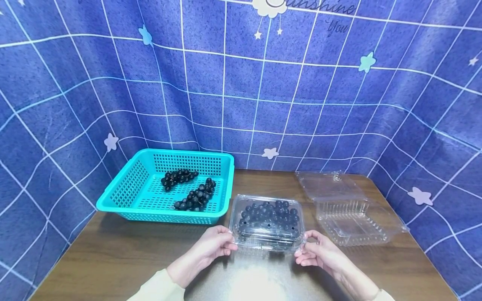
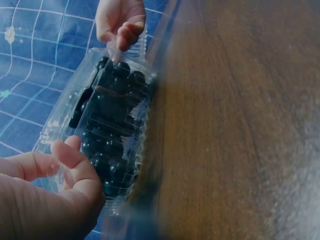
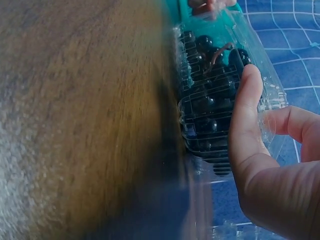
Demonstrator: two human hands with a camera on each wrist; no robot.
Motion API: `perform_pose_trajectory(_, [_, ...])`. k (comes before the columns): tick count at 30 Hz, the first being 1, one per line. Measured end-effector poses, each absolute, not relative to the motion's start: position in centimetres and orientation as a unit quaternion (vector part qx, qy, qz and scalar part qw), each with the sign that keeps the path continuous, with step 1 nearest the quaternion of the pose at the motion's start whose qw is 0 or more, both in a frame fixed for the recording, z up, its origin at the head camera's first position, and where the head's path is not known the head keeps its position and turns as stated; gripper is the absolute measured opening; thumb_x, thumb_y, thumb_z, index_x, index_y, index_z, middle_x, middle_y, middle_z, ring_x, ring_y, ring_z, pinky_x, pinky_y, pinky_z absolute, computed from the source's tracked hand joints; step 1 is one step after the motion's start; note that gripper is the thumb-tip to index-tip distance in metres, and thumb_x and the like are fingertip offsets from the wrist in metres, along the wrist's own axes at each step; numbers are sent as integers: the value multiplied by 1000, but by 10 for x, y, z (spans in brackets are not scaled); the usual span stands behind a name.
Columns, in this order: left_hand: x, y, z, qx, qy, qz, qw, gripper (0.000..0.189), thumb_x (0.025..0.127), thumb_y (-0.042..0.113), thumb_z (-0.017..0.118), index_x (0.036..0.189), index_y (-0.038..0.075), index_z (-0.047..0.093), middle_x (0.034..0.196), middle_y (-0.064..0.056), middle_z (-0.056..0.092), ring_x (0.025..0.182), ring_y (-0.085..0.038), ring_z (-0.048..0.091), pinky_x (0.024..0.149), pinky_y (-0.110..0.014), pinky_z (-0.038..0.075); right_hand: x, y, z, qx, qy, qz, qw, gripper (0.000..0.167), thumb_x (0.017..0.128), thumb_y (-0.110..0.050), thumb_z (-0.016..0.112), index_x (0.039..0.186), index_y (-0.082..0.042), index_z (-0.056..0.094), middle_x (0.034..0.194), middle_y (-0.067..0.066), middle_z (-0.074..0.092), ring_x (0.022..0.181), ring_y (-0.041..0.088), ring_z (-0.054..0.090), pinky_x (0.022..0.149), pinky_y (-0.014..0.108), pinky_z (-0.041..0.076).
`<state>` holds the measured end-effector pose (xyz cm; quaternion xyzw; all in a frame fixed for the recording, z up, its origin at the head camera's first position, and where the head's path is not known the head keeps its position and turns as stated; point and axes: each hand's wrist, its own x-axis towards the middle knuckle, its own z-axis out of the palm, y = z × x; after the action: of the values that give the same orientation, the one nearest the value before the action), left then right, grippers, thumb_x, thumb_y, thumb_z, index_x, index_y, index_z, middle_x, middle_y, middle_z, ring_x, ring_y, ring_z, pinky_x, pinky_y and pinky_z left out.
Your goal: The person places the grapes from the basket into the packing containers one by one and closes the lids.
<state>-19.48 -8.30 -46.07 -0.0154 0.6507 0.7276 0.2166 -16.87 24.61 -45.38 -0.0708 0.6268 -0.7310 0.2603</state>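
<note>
A clear plastic clamshell container (image 1: 268, 242) of dark grapes (image 1: 269, 213) sits on the table in front of me, its lid down over the fruit. At its near left corner my left hand (image 1: 215, 244) pinches the rim between thumb and fingers. My right hand (image 1: 320, 253) grips the near right corner the same way. The left wrist view shows the left thumb and fingers at the lid edge, with the grapes (image 2: 107, 130) seen through the side wall. In the right wrist view the right hand (image 3: 265, 165) holds the container's edge.
To the left stands a turquoise basket (image 1: 222, 214) with two bunches of dark grapes (image 1: 196, 198) in it. An open clear clamshell (image 1: 352, 225) lies at the right, its lid (image 1: 327, 186) folded back. A blue grid-patterned curtain (image 1: 241, 83) closes off the table's back and sides.
</note>
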Motion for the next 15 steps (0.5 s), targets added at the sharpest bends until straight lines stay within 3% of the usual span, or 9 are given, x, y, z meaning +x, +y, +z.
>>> perform_pose_trajectory(15, [-195, -83, -458, -19, 646, 733, 213, 18, 82, -1, 53, 98, -5, 46, 83, -9, 58, 64, -11, 63, 55, -19, 48, -171, 248, -454, -70, 620, -739, 254, 26, 91, 0, 46, 113, 2, 33, 88, 10, 68, 75, 16, 69, 73, 30, 57])
